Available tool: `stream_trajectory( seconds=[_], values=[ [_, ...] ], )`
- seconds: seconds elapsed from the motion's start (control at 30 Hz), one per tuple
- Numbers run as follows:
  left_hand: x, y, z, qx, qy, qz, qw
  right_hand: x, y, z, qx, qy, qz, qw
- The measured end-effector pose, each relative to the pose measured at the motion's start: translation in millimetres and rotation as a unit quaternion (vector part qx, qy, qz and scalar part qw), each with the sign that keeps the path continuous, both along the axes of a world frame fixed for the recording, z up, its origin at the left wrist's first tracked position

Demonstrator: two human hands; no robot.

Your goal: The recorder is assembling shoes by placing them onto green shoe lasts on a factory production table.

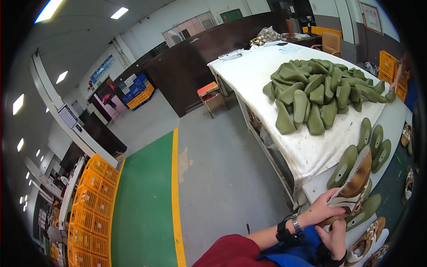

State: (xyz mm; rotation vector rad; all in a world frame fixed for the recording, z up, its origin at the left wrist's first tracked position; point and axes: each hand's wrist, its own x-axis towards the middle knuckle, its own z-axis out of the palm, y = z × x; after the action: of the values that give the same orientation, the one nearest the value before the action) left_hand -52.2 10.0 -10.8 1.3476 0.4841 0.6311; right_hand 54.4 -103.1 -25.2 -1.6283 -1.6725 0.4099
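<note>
My left hand (321, 208), with a metal watch and a black band on its wrist, is wrapped round the middle of a brown and white shoe upper (357, 180). The upper is tilted with its toe pointing up and away, and its brown underside with a stitched rim shows. Lower down, my right hand (334, 236) grips the heel end of the same upper, its fingers partly hidden. Whether a last sits inside it, I cannot tell. Just beyond the upper, several green shoe lasts (342, 167) stand along a white ledge (313, 189).
A big heap of green lasts (316, 91) covers part of the white table (249, 75). More brown and white shoes (367, 240) sit at the right. Another person's hand (393, 84) touches a last at the far right. Orange crates (91, 209) are stacked at left.
</note>
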Motion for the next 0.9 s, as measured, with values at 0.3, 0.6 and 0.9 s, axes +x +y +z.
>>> stream_trajectory(
  seconds=[0.3,0.6,0.9],
  values=[
    [13,-23,6,0.082,-0.012,0.048,0.995,1,-10,5,0.031,0.100,0.028,0.994],
    [22,-27,20,0.090,0.021,0.043,0.995,15,-17,-13,0.034,0.054,0.029,0.998],
    [52,-33,15,0.008,0.001,-0.003,1.000,26,-31,-32,0.027,0.101,-0.163,0.981]
  ],
)
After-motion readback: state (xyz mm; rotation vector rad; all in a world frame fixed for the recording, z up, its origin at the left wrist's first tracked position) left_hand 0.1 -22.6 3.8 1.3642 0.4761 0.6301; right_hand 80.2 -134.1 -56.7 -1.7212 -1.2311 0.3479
